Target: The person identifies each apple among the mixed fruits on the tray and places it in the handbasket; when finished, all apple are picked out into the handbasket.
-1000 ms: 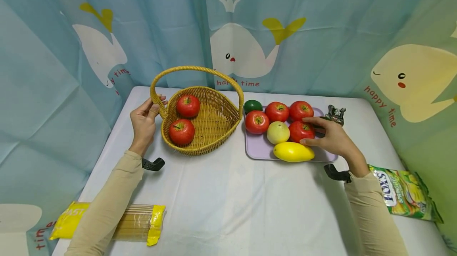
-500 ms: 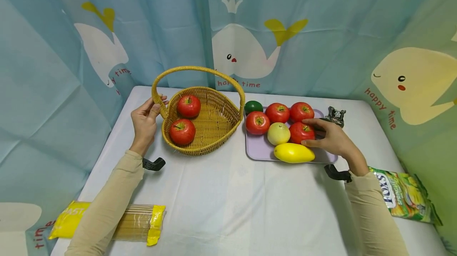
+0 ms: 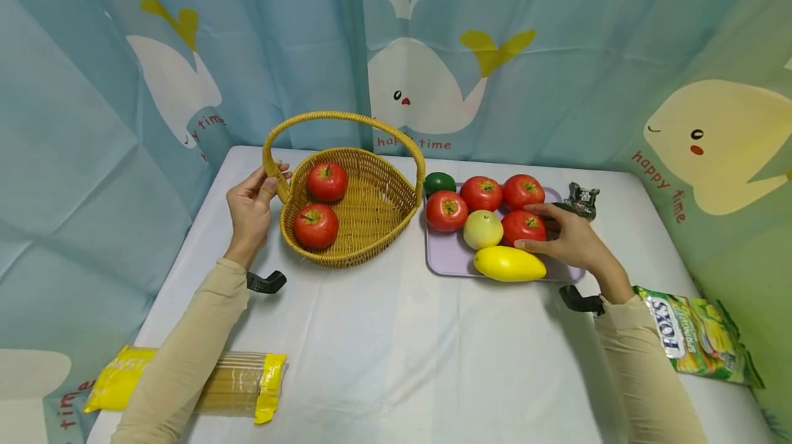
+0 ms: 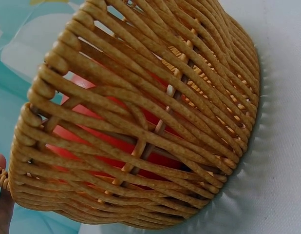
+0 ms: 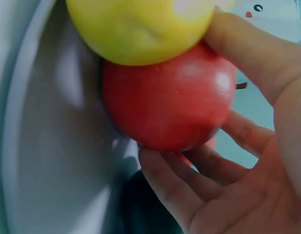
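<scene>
A wicker basket (image 3: 377,214) with a tall arched handle stands at the back left, two red apples (image 3: 316,226) inside its left half. At the handle's left foot, my left hand (image 3: 250,207) pinches the wicker between thumb and fingers; a fingertip beside it shows in the left wrist view. My right hand (image 3: 572,238) grips a red apple (image 3: 520,225) on the lilac tray (image 3: 447,265). In the right wrist view, the thumb lies on one side of this apple (image 5: 165,102) and the fingers curl round the other, with a yellow fruit (image 5: 141,29) close against it.
Around the gripped apple the tray holds more red fruit (image 3: 447,211), a pale round fruit (image 3: 482,230), a yellow mango (image 3: 510,264) and a dark green fruit (image 3: 440,183). A black packet (image 3: 581,199) lies behind, pasta (image 3: 238,383) front left, a candy bag (image 3: 702,337) right.
My right hand has edged slightly left, its thumb further along the apple's near side. My left hand stays at the basket handle, and the fruit has kept its place.
</scene>
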Motion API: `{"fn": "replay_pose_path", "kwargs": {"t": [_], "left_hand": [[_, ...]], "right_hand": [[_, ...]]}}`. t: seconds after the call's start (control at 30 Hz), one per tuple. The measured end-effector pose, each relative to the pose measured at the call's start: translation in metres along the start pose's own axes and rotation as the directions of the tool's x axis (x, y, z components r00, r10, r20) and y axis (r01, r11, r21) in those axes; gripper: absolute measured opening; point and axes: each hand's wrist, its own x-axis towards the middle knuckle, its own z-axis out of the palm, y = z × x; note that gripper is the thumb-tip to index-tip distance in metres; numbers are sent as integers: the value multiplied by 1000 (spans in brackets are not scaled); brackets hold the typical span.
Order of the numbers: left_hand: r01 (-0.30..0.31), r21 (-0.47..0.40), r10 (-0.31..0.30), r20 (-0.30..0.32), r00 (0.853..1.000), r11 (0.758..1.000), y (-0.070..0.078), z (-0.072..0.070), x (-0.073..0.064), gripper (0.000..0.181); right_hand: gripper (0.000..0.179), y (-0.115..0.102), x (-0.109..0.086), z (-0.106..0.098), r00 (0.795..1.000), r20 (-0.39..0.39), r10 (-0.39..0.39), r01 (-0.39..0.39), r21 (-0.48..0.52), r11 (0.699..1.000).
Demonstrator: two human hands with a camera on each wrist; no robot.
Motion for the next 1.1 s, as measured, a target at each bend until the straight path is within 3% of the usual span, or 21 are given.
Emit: {"fn": "replay_pose_path", "kwargs": {"t": [0.53, 0.87, 1.1], "left_hand": [[7, 11, -7, -15, 1000, 1000, -1, 1, 2, 34], [14, -10, -14, -7, 1000, 1000, -1, 0, 1, 35], [11, 12, -11, -10, 1000, 1000, -1, 1, 1, 35]], "right_hand": [[75, 7, 2, 5, 997, 27, 65, -68, 99, 993], [72, 7, -4, 5, 999, -9, 50, -48, 128, 991], [72, 4, -9, 1, 994, -93, 61, -42, 194, 980]]}}
